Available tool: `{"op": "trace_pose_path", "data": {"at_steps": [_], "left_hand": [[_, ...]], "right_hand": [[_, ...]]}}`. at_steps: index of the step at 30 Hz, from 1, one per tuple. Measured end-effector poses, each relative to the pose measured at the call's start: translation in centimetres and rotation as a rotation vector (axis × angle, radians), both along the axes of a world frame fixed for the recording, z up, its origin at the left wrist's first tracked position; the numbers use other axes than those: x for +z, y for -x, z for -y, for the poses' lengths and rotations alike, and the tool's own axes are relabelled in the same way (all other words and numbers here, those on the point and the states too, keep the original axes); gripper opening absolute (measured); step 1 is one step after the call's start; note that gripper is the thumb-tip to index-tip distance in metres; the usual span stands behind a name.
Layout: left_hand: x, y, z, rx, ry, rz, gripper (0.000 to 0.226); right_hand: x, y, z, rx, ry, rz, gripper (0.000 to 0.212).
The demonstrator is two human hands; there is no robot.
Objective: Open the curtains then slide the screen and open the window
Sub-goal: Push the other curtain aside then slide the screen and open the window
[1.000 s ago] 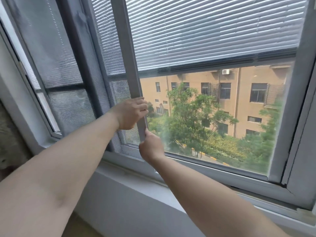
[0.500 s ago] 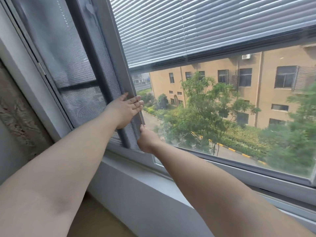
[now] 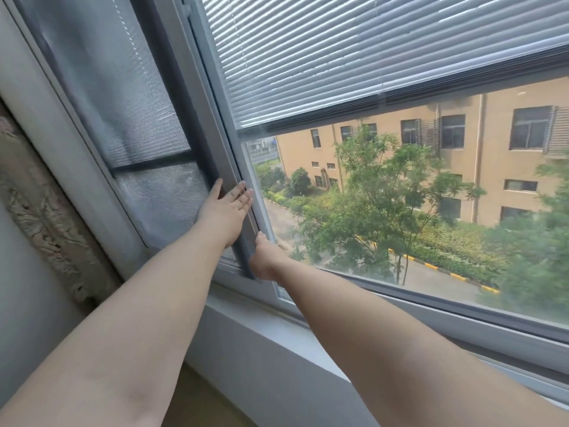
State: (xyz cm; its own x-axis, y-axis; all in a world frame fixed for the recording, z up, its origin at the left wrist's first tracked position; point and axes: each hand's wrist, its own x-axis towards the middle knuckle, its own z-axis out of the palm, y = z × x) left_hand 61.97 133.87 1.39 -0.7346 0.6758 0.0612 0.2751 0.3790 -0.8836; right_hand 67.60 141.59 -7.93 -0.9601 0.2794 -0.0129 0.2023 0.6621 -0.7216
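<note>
The sliding screen (image 3: 154, 186) is grey mesh with a light grey upright frame bar (image 3: 212, 112), and it sits at the left of the window. My left hand (image 3: 224, 208) lies flat against that bar, fingers stretched out and thumb spread onto the mesh side. Just below, my right hand (image 3: 266, 257) is at the bar's lower right edge, thumb pointing up and fingers curled out of sight behind it. To the right is the window pane (image 3: 385, 211), with slatted blinds (image 3: 338, 57) covering its upper half. A patterned curtain (image 3: 40, 217) hangs bunched at the far left.
A white sill (image 3: 277, 343) runs below the window, with the bottom track (image 3: 462, 318) along it. Through the pane I see trees and a tan building. The white outer window frame (image 3: 77, 167) stands between the curtain and the screen.
The screen's frame bar has slid left with both hands on it. My left hand went from gripping the bar to pressing flat on it. The view has turned left.
</note>
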Motion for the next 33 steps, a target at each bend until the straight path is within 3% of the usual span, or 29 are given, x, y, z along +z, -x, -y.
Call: {"op": "trace_pose_path", "data": {"at_steps": [12,33], "left_hand": [[-0.9,4.4,2.0,-0.051,-0.084,0.022,0.071],[-1.0,6.7,2.4,0.046,-0.111,0.080,0.078]], "right_hand": [[0.6,5.0,2.3,0.056,0.016,0.016,0.077],[0.2,7.2,3.3,0.089,-0.051,0.045,0.086]]}}
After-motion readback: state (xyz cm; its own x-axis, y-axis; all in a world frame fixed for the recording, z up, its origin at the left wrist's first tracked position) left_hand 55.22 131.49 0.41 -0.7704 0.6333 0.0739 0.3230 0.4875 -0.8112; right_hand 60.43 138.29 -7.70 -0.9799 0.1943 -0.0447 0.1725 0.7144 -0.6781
